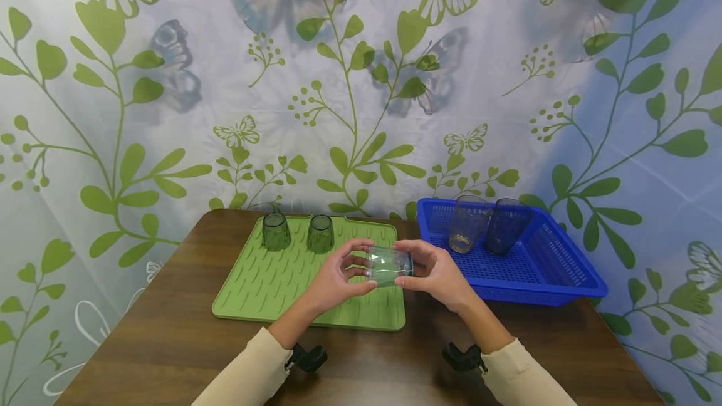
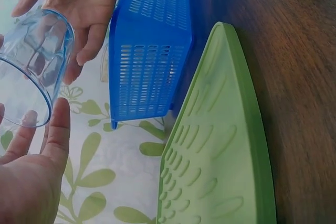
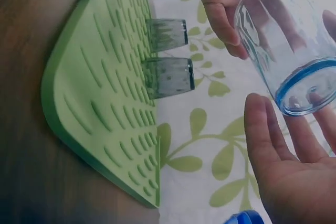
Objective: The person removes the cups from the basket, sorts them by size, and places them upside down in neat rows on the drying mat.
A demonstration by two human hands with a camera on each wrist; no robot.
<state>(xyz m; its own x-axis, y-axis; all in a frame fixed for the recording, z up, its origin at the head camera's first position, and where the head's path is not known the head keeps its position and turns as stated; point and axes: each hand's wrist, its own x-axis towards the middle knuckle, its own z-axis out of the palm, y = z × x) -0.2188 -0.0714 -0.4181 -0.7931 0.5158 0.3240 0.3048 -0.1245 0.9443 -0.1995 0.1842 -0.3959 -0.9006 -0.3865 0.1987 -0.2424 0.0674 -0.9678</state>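
A clear drinking glass (image 1: 389,266) is held on its side in the air, above the right part of a green drying mat (image 1: 248,296). My left hand (image 1: 338,275) grips it at its rim end with fingers and thumb. At the base end, my right hand (image 1: 439,273) holds it the same way. The left wrist view shows the open rim of the glass (image 2: 44,61), and the right wrist view shows its thick bluish base. Two short glasses stand upside down at the back of the mat, a left one (image 1: 276,232) and a right one (image 1: 320,234).
A blue perforated basket (image 1: 524,293) stands at the right on the brown wooden table (image 1: 163,306). Inside it lean an amber-tinted tall glass (image 1: 467,224) and a darker tall glass (image 1: 506,227). A leaf-and-butterfly patterned curtain (image 1: 361,111) hangs behind the table.
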